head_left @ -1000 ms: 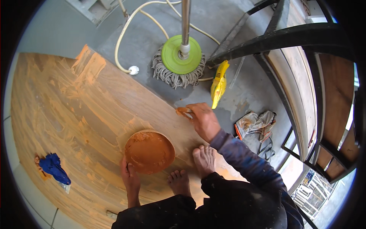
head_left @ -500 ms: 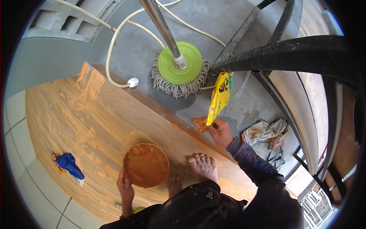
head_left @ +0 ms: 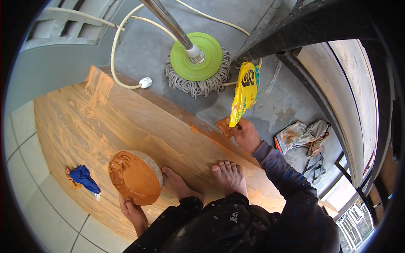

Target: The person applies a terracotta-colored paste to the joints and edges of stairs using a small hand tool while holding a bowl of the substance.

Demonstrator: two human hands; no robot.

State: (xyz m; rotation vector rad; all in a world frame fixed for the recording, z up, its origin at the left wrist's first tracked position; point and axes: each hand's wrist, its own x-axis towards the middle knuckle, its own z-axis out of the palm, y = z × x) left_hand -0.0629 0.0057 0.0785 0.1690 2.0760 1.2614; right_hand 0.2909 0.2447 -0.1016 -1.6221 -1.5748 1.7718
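My left hand [head_left: 133, 213] grips a round bowl [head_left: 134, 177] of orange paste, tilted over the boards at lower left. My right hand [head_left: 247, 135] is closed on a small orange-coated scraper [head_left: 223, 128] at the step's edge. The lower end of a yellow printed packet [head_left: 247, 86] overlaps those fingers; whether they touch it I cannot tell. My bare feet stand on the paste-smeared wooden boards [head_left: 105, 126].
A green-headed mop [head_left: 194, 67] and a cream cable with white plug [head_left: 145, 82] lie beyond the step. A black metal frame [head_left: 308, 25] runs along the right. A dirty cloth bundle [head_left: 295, 139] rests on grey concrete. A blue smeared item [head_left: 84, 179] lies at left.
My left hand has shifted the bowl leftward and tilted it. My right hand with the scraper has moved to the packet's lower end. The view has shifted slightly too.
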